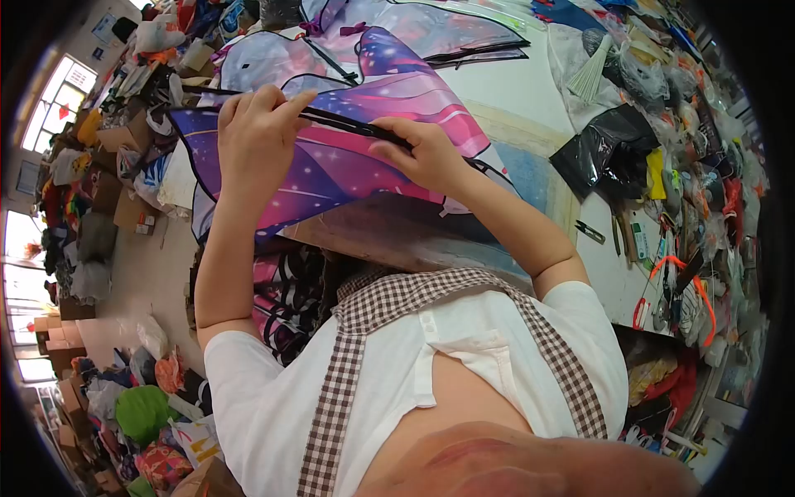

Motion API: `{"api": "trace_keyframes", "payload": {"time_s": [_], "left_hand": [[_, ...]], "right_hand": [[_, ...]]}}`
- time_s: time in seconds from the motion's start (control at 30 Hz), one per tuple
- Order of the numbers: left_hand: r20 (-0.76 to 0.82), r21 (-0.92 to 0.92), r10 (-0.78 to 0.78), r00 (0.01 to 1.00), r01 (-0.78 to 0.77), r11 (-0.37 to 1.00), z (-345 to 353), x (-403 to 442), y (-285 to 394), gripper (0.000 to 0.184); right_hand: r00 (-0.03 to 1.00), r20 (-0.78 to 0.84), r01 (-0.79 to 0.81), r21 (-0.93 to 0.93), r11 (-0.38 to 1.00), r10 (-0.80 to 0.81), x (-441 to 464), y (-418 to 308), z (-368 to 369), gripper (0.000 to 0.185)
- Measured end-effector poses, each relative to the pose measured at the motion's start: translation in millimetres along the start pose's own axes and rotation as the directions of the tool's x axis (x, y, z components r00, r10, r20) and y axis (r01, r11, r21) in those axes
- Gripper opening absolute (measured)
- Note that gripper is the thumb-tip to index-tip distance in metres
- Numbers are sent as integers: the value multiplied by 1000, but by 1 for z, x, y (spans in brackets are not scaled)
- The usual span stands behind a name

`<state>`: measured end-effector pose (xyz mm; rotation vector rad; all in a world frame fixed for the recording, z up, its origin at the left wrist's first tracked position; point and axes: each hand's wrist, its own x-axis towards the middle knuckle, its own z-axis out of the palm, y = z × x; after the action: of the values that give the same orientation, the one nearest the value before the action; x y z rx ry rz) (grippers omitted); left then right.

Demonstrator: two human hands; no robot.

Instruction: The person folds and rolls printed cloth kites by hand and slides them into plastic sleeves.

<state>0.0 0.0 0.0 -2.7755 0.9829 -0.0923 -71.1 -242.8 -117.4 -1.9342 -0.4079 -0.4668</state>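
Observation:
A purple, pink and blue starry kite (331,170) with dark edging lies across the worktable, its near edge hanging over the front. Above it, my left hand (258,132) curls its fingers around a bundle of thin black rods (348,124). The same bundle is pinched between the thumb and fingers of my right hand (426,153), further to the right. The rods slant down slightly from left to right. More printed fabric (269,60) and several dark rods (480,55) lie behind. What the palms enclose is hidden.
On the table's right lie a black plastic bag (609,153), a small black tool (590,232), an orange cord (704,302) and white strips (590,73). Cardboard boxes (128,137) and piled goods line the left side. A green bag (147,412) rests at lower left.

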Motion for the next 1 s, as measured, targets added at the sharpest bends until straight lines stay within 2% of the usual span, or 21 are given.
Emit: {"api": "trace_keyframes", "payload": {"time_s": [0.03,0.07,0.13,0.17,0.23,0.27,0.33,0.37,0.4,0.43,0.47,0.5,0.57,0.6,0.7,0.73,0.8,0.83,0.87,0.97,1.0], "left_hand": [[-195,86,80,978,-64,994,12,5,-6,99],[-375,182,172,911,-109,977,20,9,-9,101],[-546,292,274,791,-127,948,16,11,-5,103],[-686,219,197,701,-59,974,15,10,1,105],[-900,38,18,435,36,999,6,14,15,109],[-902,49,34,430,24,999,6,19,10,109],[-951,-205,-142,275,-213,955,15,37,-10,116],[-950,-262,-195,244,-280,924,15,47,-21,118],[-946,-309,-247,211,-350,884,15,57,-33,119],[-865,-445,-265,426,-408,797,14,70,-47,124],[-745,-580,-241,622,-425,695,13,85,-61,129],[-750,-579,-241,616,-435,690,16,104,-74,129],[-606,-683,-25,795,-504,528,24,143,-92,133],[-615,-679,-20,788,-517,521,24,156,-88,133],[-741,-651,-88,665,-681,337,25,189,-64,113],[-747,-646,-84,660,-689,330,17,190,-57,113],[-477,-809,42,878,-458,368,0,189,-48,86],[-315,-855,100,944,-328,402,-4,188,-45,72],[-321,-853,110,941,-338,397,-2,188,-40,72],[-351,-908,118,929,-369,199,16,182,-28,36],[-351,-908,128,928,-370,195,15,177,-22,36]], "right_hand": [[999,-31,31,-18,999,-32,-1,4,3,27],[996,-61,62,-38,997,-64,-1,9,4,26],[988,-98,110,-72,991,-117,8,10,0,24],[979,-151,115,-156,981,-138,11,9,-5,23],[946,-260,118,-282,952,-194,29,13,-36,23],[920,-324,115,-313,943,-220,43,15,-63,23],[793,-459,232,-381,895,-401,74,-16,-123,21],[892,-391,-45,-579,814,-228,88,-13,-166,21],[821,-468,150,-374,915,-326,97,-68,-189,19],[706,-413,366,-483,795,-576,110,-91,-213,23],[708,-425,327,-510,796,-564,115,-125,-229,22],[709,-437,289,-537,793,-554,119,-155,-244,21],[702,-434,216,-625,750,-564,119,-181,-270,21],[705,-432,176,-661,730,-562,116,-187,-283,20],[718,-444,41,-742,669,-536,104,-190,-322,20],[724,-452,-7,-761,649,-521,98,-189,-333,19],[734,-472,-96,-784,613,-489,88,-184,-352,19],[738,-481,-134,-792,596,-473,82,-179,-359,19],[742,-484,-162,-801,577,-464,77,-176,-368,19],[749,-504,-238,-811,535,-430,62,-164,-387,18],[750,-508,-255,-813,523,-424,58,-161,-391,18]]}}
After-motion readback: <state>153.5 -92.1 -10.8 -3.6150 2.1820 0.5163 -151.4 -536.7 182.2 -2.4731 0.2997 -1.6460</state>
